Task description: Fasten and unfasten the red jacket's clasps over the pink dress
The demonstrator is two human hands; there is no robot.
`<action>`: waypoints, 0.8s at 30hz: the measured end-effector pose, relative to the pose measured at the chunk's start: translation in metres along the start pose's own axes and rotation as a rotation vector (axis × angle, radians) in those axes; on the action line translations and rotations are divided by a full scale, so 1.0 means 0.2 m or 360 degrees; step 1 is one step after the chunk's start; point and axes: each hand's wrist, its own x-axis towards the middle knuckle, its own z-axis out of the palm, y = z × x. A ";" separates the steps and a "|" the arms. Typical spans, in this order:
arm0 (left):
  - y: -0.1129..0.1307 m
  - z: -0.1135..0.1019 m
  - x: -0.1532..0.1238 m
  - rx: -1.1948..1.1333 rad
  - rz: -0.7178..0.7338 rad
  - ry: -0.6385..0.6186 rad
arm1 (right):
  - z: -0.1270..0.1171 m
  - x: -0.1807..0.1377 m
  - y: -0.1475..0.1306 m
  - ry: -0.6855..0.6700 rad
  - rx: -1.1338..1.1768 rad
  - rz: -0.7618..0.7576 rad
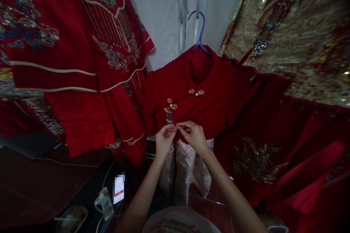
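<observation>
To my left hangs a red robe (pixel 76 62) with gold embroidery and cream piping. To my right hangs a gold sequinned garment (pixel 300 36). Below left, a white plug (pixel 104 200) and thin cable (pixel 71 162) lie on a dark table (pixel 35 189).

A plain red jacket (pixel 218 94) hangs front-out from the purple hanger (pixel 201 31), flap crossed over. A pearl clasp (pixel 196 92) sits closed just below the hanger; a tasselled clasp (pixel 170 111) dangles farther below, leftward

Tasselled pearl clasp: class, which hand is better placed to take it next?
Probably left: the left hand pinches the red jacket just under the tasselled pearl clasp; the right hand sits farther aside.
</observation>
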 end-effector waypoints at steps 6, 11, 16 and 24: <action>-0.02 -0.02 -0.01 0.0057 0.0015 -0.0010 | 0.01 0.00 0.00 0.0040 0.0016 0.0009; -0.02 -0.04 0.00 0.0178 0.0106 -0.0043 | 0.03 -0.01 0.01 0.0075 -0.0021 0.0000; 0.01 -0.08 0.03 0.0381 0.0175 -0.0238 | 0.00 0.00 0.01 0.0059 -0.0114 -0.0018; -0.02 -0.10 0.05 0.0487 0.0366 -0.0149 | -0.08 0.01 0.03 0.0475 -0.0336 0.0047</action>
